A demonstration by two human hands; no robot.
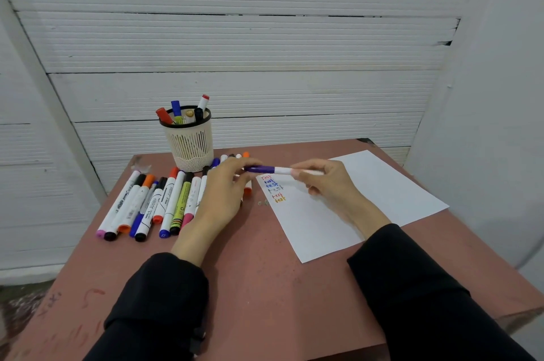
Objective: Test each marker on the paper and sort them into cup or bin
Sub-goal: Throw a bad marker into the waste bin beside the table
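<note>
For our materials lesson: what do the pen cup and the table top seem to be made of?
Pen cup: probably moulded plastic, matt cream, with slotted mesh walls and a black rim. Table top: reddish-brown, matt, speckled and scuffed; possibly painted board or laminate, but the picture cannot settle which.

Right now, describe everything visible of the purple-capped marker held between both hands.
The purple-capped white marker lies roughly level in the air above the white paper's near-left corner with handwritten test words. The left hand pinches its glossy purple cap; the right hand grips the white plastic barrel, hiding its far end. Whether the cap is seated is unclear.
</note>
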